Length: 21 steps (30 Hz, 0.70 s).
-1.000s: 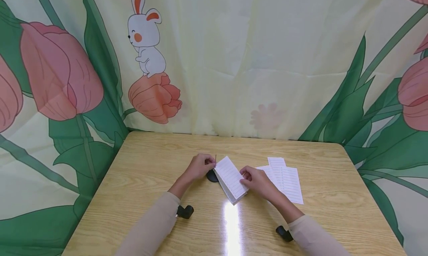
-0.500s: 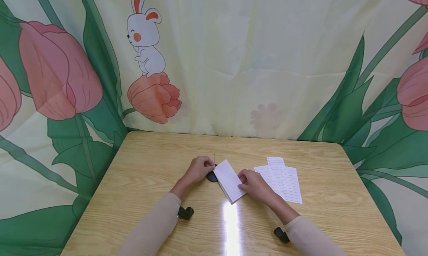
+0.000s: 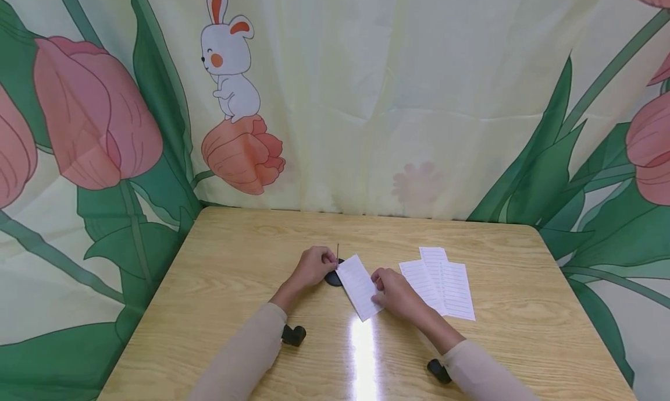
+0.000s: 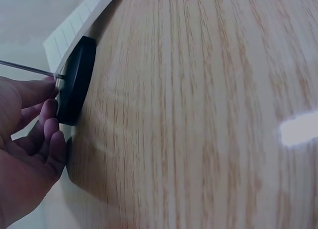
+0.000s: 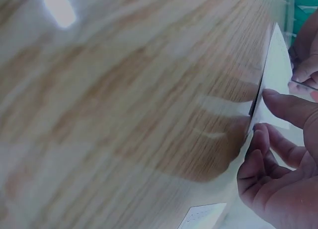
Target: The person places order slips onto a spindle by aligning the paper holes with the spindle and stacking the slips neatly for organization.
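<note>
Okay, both hands on one lined white paper slip (image 3: 360, 287), just right of centre and below the middle of the head view, tilted, lower end pointing at the bright reflection (image 3: 363, 357). Left hand (image 3: 316, 265): thumb and fingers together, pinching the slip's upper-left corner right beside the thin rod (image 3: 337, 251); in the left wrist view the thumb tip is next to the rod's foot, other fingers bent in against the edge of the round black base (image 4: 77, 82), upper left of that frame. Can't tell if the rod passes through the slip. Right hand (image 3: 396, 290): clamped on the slip's right edge, thumb on top and index finger underneath in the right wrist view, rest curled in below. One sheet or several, can't tell. Three loose lined sheets (image 3: 456, 287) overlap on the wood-grain table (image 3: 251, 232), right of centre in the head view, just beyond the right hand. Two black wrist devices (image 3: 294, 335) show near the sleeve cuffs, lower centre-left and lower right. Curtain (image 3: 335, 98) with rabbit and tulip print fills the upper frame.
</note>
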Each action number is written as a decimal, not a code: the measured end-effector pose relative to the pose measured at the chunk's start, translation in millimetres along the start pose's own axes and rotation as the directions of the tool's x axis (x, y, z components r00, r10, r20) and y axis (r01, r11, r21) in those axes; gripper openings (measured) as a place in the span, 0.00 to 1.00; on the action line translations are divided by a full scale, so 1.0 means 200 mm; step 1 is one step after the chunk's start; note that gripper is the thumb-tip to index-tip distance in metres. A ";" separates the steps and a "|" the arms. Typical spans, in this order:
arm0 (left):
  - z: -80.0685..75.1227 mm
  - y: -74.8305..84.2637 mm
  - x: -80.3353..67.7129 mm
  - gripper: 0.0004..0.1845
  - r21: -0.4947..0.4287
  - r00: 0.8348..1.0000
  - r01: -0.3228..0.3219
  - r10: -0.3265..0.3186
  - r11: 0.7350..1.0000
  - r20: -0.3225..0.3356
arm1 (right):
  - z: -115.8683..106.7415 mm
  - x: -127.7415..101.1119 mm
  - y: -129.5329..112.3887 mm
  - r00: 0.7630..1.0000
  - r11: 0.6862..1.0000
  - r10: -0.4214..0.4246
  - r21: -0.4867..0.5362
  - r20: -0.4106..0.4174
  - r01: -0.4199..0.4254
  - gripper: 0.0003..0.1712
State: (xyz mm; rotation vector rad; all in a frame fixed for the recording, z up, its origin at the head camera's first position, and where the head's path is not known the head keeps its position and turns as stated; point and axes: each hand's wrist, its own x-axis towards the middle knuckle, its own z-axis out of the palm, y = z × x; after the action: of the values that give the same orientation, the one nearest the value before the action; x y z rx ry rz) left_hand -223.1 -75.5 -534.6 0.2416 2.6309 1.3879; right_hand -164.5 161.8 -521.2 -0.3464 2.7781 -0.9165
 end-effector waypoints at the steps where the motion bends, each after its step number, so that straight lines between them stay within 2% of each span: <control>1: 0.00 0.00 0.00 0.03 0.002 1.000 -0.001 0.001 1.000 -0.004 | 0.00 0.00 0.00 1.000 1.000 -0.001 0.001 -0.002 0.001 0.19; 10: 0.00 0.01 -0.02 0.02 0.008 1.000 -0.012 0.012 1.000 -0.019 | -0.08 -0.03 0.02 0.998 0.999 -0.020 0.030 -0.055 0.021 0.20; 15: -0.01 0.01 -0.03 0.02 0.030 0.998 -0.041 0.042 0.999 -0.046 | -0.14 -0.06 0.10 0.996 0.999 -0.002 0.035 -0.091 0.005 0.20; 21: -0.03 -0.01 -0.05 0.07 0.061 0.996 -0.067 0.070 0.996 -0.048 | -0.22 -0.12 0.22 0.986 1.000 0.015 0.025 -0.166 -0.011 0.20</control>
State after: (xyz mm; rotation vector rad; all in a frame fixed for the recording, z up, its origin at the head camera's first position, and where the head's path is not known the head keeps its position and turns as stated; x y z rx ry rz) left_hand -214.5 -83.8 -531.6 0.3105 2.7322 1.3548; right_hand -159.8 226.2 -510.4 -0.2593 2.9125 -1.0188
